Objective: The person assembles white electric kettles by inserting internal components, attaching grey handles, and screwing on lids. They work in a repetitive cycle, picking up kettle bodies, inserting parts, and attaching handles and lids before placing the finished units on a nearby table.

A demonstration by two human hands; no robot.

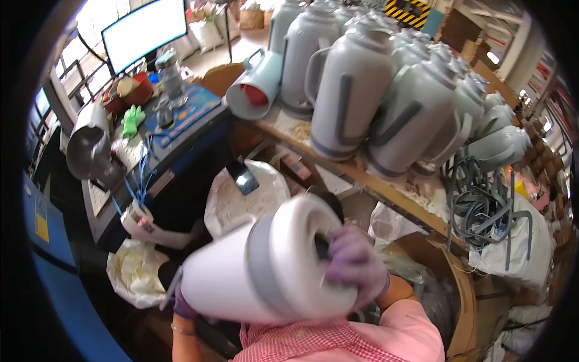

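Note:
A pale grey vacuum jug (220, 280) with a darker grey band lies tilted across my lap, its base toward the right. My left hand (183, 303), in a purple glove, holds the jug's left end from below; most of its fingers are hidden behind the body. At the base, my right hand (359, 265), also gloved in purple and blurred, curls its fingers into the round recess. Something dark shows inside that recess beside the fingertips, too blurred to make out. Beyond the jug stands a white bag (271, 190) with a phone (243, 177) resting on its rim.
Many grey jugs (356, 84) crowd the bench (356, 172) ahead and right; one lighter jug (258, 84) lies tipped there. Grey strips (482, 199) hang over a white sack at right. On the left are a desk with a monitor (145, 33), green gloves (132, 120) and a tape roll (137, 220).

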